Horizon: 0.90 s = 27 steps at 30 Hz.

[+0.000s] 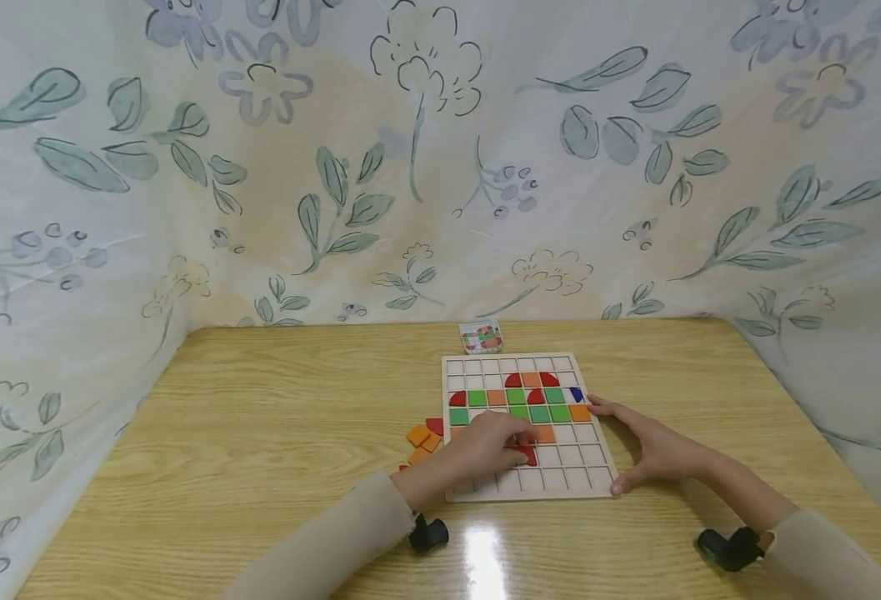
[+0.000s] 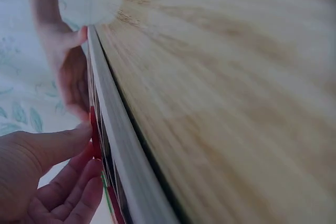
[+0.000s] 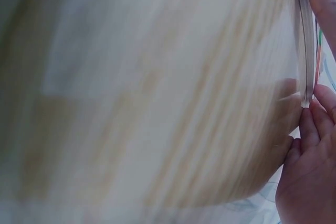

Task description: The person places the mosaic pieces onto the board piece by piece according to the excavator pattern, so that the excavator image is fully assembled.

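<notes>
A wooden grid board [image 1: 577, 477] lies on the table, its squares partly filled with red, green, orange and salmon pieces. My left hand [image 1: 491, 446] reaches over its lower half. Thumb and forefinger pinch a red rounded tile [image 1: 529, 456] at the board's surface; the left wrist view shows this red tile [image 2: 94, 129] edge-on at the fingertips. The left hand hides several squares. My right hand [image 1: 661, 447] is spread along the board's right side, thumb at the lower right corner and fingers against the upper edge. In the right wrist view its fingertips touch the board's rim [image 3: 307, 51].
Loose orange tiles [image 1: 418, 435] and a red piece [image 1: 434, 426] lie left of the board. A small pattern card [image 1: 481, 337] sits behind it. One blue-and-white tile [image 1: 576, 395] is in the grid. A floral cloth [image 1: 440, 167] hangs behind the wooden table [image 1: 297, 400].
</notes>
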Each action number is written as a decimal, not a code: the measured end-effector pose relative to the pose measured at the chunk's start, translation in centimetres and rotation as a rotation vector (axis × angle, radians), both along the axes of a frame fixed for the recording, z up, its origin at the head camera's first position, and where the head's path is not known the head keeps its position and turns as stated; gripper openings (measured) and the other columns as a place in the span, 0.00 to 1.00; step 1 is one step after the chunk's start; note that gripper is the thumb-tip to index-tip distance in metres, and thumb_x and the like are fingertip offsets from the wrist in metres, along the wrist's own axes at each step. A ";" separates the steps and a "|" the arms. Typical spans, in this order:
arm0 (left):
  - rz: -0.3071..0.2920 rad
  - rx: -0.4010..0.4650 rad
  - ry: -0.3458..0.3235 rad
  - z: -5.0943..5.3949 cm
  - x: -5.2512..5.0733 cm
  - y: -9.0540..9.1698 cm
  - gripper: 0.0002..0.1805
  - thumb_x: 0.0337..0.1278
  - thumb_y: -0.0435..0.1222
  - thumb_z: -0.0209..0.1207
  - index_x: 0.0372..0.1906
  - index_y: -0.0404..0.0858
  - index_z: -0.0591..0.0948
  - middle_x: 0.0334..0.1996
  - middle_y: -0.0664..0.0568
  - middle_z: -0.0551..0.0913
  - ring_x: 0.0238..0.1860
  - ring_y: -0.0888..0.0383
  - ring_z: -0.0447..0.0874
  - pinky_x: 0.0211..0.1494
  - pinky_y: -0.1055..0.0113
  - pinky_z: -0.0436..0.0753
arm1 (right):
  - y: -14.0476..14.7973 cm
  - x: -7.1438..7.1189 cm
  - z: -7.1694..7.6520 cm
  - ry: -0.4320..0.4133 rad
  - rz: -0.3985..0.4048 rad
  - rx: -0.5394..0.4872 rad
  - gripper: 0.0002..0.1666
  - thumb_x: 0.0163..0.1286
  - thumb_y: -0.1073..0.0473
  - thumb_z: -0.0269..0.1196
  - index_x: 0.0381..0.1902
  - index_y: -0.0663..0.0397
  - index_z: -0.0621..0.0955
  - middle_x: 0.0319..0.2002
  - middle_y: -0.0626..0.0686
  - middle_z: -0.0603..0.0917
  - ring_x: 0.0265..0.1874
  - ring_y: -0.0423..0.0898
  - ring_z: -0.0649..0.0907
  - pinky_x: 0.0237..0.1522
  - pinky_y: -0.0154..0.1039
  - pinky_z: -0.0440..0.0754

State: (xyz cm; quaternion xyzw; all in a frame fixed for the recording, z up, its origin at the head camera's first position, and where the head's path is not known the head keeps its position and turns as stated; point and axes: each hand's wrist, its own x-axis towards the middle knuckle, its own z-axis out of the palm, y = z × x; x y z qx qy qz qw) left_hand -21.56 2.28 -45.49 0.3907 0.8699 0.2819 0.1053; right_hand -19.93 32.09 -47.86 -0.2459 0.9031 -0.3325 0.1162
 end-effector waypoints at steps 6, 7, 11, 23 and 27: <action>-0.013 -0.036 0.020 0.2 -0.1 0.5 0.13 0.54 0.36 0.62 0.46 0.47 0.81 0.28 0.65 0.78 0.30 0.69 0.71 0.36 0.80 0.71 | 0.0 0.1 0.1 0.013 -0.009 0.018 0.61 0.37 0.42 0.75 0.68 0.46 0.60 0.71 0.53 0.53 0.68 0.36 0.50 0.64 0.49 0.53; -0.008 -0.037 0.015 0.2 -0.1 0.5 0.13 0.54 0.36 0.62 0.46 0.47 0.82 0.28 0.65 0.78 0.30 0.69 0.72 0.36 0.80 0.71 | 0.0 0.1 0.1 0.010 -0.010 0.017 0.60 0.37 0.42 0.75 0.68 0.45 0.60 0.71 0.53 0.53 0.68 0.36 0.49 0.64 0.48 0.53; 0.017 -0.008 -0.031 0.2 -0.3 0.4 0.12 0.52 0.36 0.63 0.44 0.46 0.82 0.29 0.65 0.79 0.31 0.69 0.72 0.36 0.80 0.72 | 0.0 0.1 0.2 -0.006 -0.010 0.007 0.60 0.38 0.43 0.75 0.68 0.45 0.60 0.72 0.53 0.53 0.69 0.38 0.50 0.62 0.59 0.52; -0.107 -0.083 -0.048 1.7 -0.5 -2.6 0.18 0.53 0.44 0.62 0.51 0.49 0.80 0.45 0.63 0.80 0.41 0.67 0.75 0.44 0.77 0.72 | -0.3 0.0 0.2 -0.032 -0.016 -0.003 0.61 0.37 0.44 0.76 0.68 0.48 0.59 0.71 0.55 0.53 0.67 0.65 0.52 0.59 0.69 0.50; -0.026 -0.028 -0.122 2.2 -1.2 -5.2 0.18 0.55 0.40 0.61 0.52 0.47 0.79 0.45 0.59 0.81 0.39 0.63 0.76 0.41 0.74 0.74 | -0.1 0.0 0.3 -0.018 -0.008 0.001 0.60 0.38 0.43 0.75 0.68 0.46 0.59 0.71 0.54 0.53 0.69 0.58 0.52 0.66 0.52 0.52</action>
